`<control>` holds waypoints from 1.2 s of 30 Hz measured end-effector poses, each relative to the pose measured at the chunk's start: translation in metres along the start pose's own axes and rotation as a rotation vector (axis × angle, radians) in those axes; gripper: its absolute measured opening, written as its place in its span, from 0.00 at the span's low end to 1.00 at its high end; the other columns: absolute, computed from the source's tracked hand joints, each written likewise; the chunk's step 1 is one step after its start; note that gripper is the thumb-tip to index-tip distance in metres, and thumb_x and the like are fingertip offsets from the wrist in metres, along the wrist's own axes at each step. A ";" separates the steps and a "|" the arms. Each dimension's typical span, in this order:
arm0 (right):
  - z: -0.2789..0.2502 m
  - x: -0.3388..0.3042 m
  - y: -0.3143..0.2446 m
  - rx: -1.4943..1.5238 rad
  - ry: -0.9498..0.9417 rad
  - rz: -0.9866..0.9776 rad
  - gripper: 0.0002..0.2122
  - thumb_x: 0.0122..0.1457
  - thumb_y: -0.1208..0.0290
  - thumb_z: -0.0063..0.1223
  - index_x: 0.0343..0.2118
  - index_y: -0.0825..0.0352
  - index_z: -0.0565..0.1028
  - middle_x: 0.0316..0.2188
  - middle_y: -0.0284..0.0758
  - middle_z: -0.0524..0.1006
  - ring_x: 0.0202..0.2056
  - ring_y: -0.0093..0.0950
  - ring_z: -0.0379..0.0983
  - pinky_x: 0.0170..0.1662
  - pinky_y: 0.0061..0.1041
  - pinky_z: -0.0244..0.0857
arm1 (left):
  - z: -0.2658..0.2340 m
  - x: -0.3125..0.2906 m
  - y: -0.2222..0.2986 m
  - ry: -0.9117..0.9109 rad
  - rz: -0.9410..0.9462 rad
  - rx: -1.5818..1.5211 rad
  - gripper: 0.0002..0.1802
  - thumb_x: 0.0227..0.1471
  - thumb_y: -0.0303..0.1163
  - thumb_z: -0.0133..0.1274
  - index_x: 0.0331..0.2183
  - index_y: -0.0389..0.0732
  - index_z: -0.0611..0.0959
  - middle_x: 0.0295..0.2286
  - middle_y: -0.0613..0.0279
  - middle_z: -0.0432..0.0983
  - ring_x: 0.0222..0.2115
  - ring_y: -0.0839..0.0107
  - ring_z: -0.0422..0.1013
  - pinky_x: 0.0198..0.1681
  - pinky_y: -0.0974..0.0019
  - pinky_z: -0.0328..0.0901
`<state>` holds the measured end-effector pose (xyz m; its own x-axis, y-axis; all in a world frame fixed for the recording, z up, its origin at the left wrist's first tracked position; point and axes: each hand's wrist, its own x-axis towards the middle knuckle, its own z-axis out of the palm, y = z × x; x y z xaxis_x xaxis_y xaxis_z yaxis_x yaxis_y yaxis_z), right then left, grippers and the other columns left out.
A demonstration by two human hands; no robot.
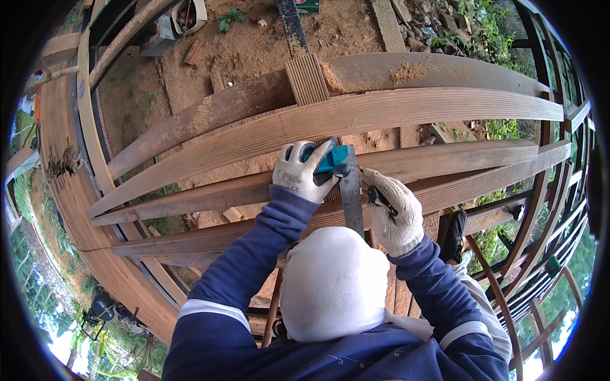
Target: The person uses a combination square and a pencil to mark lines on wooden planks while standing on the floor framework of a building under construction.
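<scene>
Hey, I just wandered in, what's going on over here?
A person in gloves is leaning over several long wooden planks. The left hand grips the teal handle of a square, and its metal blade points back toward the person, across the planks. The right hand, close beside the blade, holds a small dark object, too hidden to identify. Sawdust lies on a board farther ahead.

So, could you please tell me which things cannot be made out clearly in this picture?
All in the head view:
Black object: its kind is unclear, as the right hand covers much of it.
Teal handle: partly hidden by the left hand.
Metal blade: its markings are too small; the white head covering may hide its near end.
Green box: cut off by the top edge.
</scene>
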<state>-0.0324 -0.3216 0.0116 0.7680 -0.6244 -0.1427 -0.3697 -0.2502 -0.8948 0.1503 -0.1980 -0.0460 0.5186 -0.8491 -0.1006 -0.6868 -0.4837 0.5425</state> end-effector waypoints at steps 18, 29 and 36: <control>-0.040 -0.004 -0.027 0.096 -0.114 0.001 0.21 0.60 0.88 0.45 0.56 0.73 0.74 0.36 0.40 0.82 0.37 0.28 0.80 0.44 0.27 0.73 | -0.008 0.003 0.004 0.064 -0.029 -0.053 0.33 0.39 0.41 0.71 0.49 0.47 0.82 0.40 0.56 0.76 0.43 0.50 0.72 0.49 0.50 0.71; 0.000 0.011 -0.044 -0.016 -0.427 0.224 0.23 0.57 0.61 0.61 0.52 0.70 0.74 0.43 0.48 0.81 0.44 0.44 0.80 0.52 0.37 0.72 | 0.018 -0.007 -0.029 0.276 -0.207 -0.708 0.17 0.44 0.31 0.71 0.35 0.41 0.80 0.31 0.61 0.80 0.31 0.64 0.77 0.40 0.63 0.73; -0.012 0.066 -0.080 -0.015 -0.865 0.229 0.10 0.64 0.71 0.47 0.43 0.69 0.77 0.26 0.39 0.79 0.29 0.34 0.81 0.32 0.34 0.74 | 0.028 -0.016 -0.085 0.617 -0.150 -1.017 0.20 0.58 0.36 0.64 0.48 0.38 0.77 0.41 0.56 0.78 0.41 0.67 0.75 0.47 0.64 0.71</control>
<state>0.0415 -0.3520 0.0793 0.7978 0.1150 -0.5919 -0.5648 -0.2011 -0.8003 0.1860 -0.1489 -0.1135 0.9067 -0.4192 0.0466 -0.0255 0.0559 0.9981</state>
